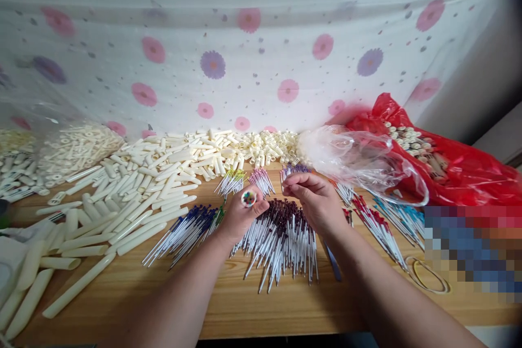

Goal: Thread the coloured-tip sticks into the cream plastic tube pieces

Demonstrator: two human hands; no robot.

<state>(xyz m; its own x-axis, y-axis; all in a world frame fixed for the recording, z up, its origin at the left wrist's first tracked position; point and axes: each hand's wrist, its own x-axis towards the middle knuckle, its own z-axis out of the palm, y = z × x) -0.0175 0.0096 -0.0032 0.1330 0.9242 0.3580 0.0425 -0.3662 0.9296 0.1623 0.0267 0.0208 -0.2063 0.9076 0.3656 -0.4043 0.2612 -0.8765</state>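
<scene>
My left hand (235,222) is closed around a cream pen barrel (249,199) that points at me end-on, with several small coloured tips showing in its round opening. My right hand (322,205) is raised to the right of it, thumb and fingers pinched together; what they hold, if anything, is too small to make out. Below and between the hands lies a large fan of white ink refills with dark maroon ends (281,234). Blue-ended refills (183,231) lie left of my left hand, and red-ended refills (377,228) are beyond my right wrist.
Cream pen barrels (134,196) are heaped across the left and back of the wooden table (244,312). Yellow-ended (231,180) and pink-ended refills (261,180) lie behind the hands. A clear plastic bag (359,157), a red bag (460,168) and a rubber band (428,277) are at the right.
</scene>
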